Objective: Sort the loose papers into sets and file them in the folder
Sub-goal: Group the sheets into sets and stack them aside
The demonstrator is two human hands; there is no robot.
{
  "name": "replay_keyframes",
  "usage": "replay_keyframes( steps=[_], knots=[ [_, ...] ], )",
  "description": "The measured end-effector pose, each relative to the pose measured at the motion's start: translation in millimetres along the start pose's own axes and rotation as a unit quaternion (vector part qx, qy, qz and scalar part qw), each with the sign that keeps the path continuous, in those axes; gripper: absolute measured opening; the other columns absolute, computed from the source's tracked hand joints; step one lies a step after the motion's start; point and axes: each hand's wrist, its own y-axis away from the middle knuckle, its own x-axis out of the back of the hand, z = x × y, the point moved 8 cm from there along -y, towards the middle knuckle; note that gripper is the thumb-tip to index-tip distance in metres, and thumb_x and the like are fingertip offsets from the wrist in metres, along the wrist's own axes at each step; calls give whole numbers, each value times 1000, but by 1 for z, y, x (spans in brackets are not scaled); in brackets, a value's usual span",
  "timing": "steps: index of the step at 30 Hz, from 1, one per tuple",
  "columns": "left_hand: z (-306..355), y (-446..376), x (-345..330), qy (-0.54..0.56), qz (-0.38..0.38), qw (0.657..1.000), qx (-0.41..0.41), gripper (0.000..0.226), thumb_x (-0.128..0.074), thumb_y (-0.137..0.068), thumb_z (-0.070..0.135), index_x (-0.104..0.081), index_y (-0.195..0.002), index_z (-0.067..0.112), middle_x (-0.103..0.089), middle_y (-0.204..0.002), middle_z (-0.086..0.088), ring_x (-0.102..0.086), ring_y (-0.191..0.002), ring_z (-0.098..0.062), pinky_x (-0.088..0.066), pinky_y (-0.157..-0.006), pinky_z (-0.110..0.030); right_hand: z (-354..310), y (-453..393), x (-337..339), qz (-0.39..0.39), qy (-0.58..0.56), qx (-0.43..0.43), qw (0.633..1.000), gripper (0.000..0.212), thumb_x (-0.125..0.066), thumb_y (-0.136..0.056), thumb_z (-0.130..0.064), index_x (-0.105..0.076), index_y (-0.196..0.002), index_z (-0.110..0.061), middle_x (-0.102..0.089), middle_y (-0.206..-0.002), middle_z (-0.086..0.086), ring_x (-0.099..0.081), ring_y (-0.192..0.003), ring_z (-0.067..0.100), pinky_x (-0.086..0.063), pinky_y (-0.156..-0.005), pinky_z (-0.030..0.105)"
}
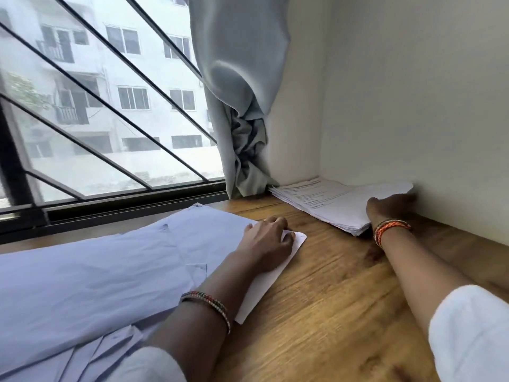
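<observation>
Right hand (391,209) flat on stack (330,205) at 2 o'clock in wall corner; fingers spread, grip on sheets unclear. Stack's long axis runs 10-to-4. Left hand (268,239) pressing sheet (264,288) onto folder (96,271), 9 o'clock of stack. Right hand nearer stack.

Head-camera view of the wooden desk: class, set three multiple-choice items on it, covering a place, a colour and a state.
1. Where does the stack of printed white papers lie?
A. In the corner by the wall
B. On the window sill
C. On the floor

2. What colour is the plastic folder spread open on the desk?
A. Red
B. Pale blue
C. Black

3. What is the left hand doing?
A. Hanging in the air
B. Pressing flat on a single white sheet
C. Pulling the curtain

Answers: 1 A, the stack sits where the walls meet; 2 B, it looks pale lilac-blue; 3 B, its palm lies on the sheet.
</observation>
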Motion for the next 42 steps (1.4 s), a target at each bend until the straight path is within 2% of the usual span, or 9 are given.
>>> replay_keyframes(
  steps=[8,14,17,20,27,32,36,39,42],
  knots=[
    [2,1,0,-7,4,1000,-5,30,-37,-97,35,-54,-114,17,-56,-121,-3,-53,-109,-26,-38,-95,-40,-24,18,4,36,223,83,971,72,-53,-85,-24,-24,-143,6,-18,-151,29,-15,-140,43,-12,-112,57],
    [8,2,15,-27,46,998,-14,31,-41,-96,30,-48,-123,17,-55,-127,-4,-55,-111,-29,-45,-88,-41,-67,61,-17,27,307,296,904,43,-58,-78,-17,-52,-115,5,-40,-135,30,-28,-134,43,-9,-109,61],
    [4,8,21,-46,15,999,8,34,-39,-97,31,-44,-127,17,-50,-135,-5,-50,-118,-29,-43,-91,-43,-96,101,-29,0,294,382,876,42,-42,-78,-23,-57,-109,1,-48,-126,25,-36,-127,40,-11,-108,59],
    [-12,23,33,-129,-83,988,33,57,-43,-96,34,-18,-147,30,-14,-159,-2,-28,-139,-29,-37,-98,-49,-132,149,-31,-28,242,418,875,49,-31,-72,-27,-59,-105,-4,-53,-116,20,-43,-120,36,-13,-108,57],
    [-81,116,135,-234,-46,969,57,79,-49,-93,35,5,-150,33,11,-160,2,-18,-143,-29,-37,-102,-53,-185,293,-34,-206,88,467,855,36,-54,-75,-21,-58,-109,-9,-58,-112,12,-51,-109,32,-29,-101,41],
    [-154,210,195,-204,-38,967,149,70,-46,-93,19,-9,-151,31,-21,-158,-1,-29,-140,-25,-34,-109,-42,-185,417,-54,-504,56,456,731,92,-69,-83,-30,-11,-151,-6,-16,-158,11,-18,-145,21,-13,-110,19],
    [-186,278,229,-62,64,971,223,55,-47,-92,9,-32,-145,19,-48,-140,-12,-45,-129,-27,-33,-103,-28,-171,503,-68,-558,202,529,606,111,-63,-82,-55,8,-151,-3,10,-160,12,11,-147,20,6,-118,32],
    [-204,326,227,-35,116,959,255,44,-46,-96,18,-39,-139,20,-51,-138,-9,-46,-128,-26,-35,-105,-34,-163,527,-74,-556,223,542,590,94,-60,-86,-52,-12,-150,-3,-16,-158,16,-14,-146,27,-16,-118,39],
    [-228,358,212,-121,57,941,310,44,-38,-99,32,-31,-142,25,-45,-144,-6,-43,-130,-27,-34,-104,-41,-155,525,-77,-534,223,539,613,39,-48,-92,-40,-49,-120,-12,-59,-120,16,-54,-113,35,-42,-84,35]
  ],
)
